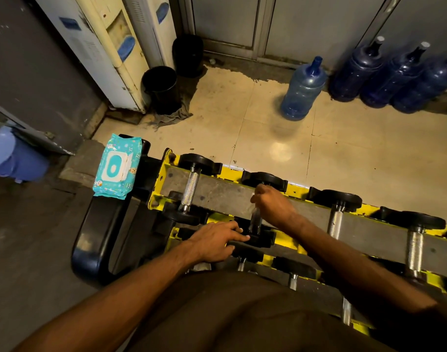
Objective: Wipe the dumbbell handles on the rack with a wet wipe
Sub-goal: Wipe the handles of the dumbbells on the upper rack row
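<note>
A yellow rack (297,190) holds several black dumbbells with knurled steel handles. My right hand (274,205) is curled round the upper part of the second dumbbell's handle (255,221). Only a pale edge of a wet wipe (253,195) shows at its fingertips. My left hand (216,241) lies flat with straight fingers on that dumbbell's near black head (261,237). The first dumbbell's handle (190,188) lies bare to the left. Two more handles (334,222) stand to the right. A teal pack of wet wipes (117,167) lies on the rack's black end post, lid shut.
A lower rack tier with more dumbbells (293,271) sits close to my body. On the tiled floor beyond are a light blue water jug (302,92), several dark blue jugs (390,77), two black bins (162,88) and water dispensers (110,47).
</note>
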Demonstrator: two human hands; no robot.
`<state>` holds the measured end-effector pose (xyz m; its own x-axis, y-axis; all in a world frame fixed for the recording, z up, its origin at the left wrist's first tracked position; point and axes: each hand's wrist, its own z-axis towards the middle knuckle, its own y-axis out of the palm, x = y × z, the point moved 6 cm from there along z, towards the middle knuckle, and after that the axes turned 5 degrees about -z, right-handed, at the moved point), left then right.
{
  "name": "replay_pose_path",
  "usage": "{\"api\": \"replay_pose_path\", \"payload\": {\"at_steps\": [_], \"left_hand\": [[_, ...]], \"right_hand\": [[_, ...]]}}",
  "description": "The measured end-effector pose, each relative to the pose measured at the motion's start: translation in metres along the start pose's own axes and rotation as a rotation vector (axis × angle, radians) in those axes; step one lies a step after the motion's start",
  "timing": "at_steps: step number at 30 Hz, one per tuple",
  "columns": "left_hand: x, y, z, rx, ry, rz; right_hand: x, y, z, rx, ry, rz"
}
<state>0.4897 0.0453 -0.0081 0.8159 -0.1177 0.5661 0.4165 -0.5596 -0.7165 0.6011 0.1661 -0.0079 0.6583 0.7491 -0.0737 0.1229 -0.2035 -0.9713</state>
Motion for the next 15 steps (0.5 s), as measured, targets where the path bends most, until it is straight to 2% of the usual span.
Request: {"api": "replay_pose_path", "payload": {"at_steps": [3, 8, 13, 15], "left_hand": [[0.004, -0.001, 0.0, -0.001, -0.005, 0.005], [0.003, 0.0, 0.001, -0.004, -0.009, -0.007], [0.002, 0.0, -0.001, 0.025, -0.012, -0.019], [0.001, 0.001, -0.002, 0.025, -0.017, -0.023]], "right_hand": [[-0.011, 0.013, -0.013, -0.005, 0.043, -0.008], [-0.025, 0.017, -0.016, -0.162, -0.087, 0.025], [0.002, -0.004, -0.003, -0.025, 0.165, -0.054], [-0.014, 0.002, -0.003, -0.123, 0.077, -0.139]]}}
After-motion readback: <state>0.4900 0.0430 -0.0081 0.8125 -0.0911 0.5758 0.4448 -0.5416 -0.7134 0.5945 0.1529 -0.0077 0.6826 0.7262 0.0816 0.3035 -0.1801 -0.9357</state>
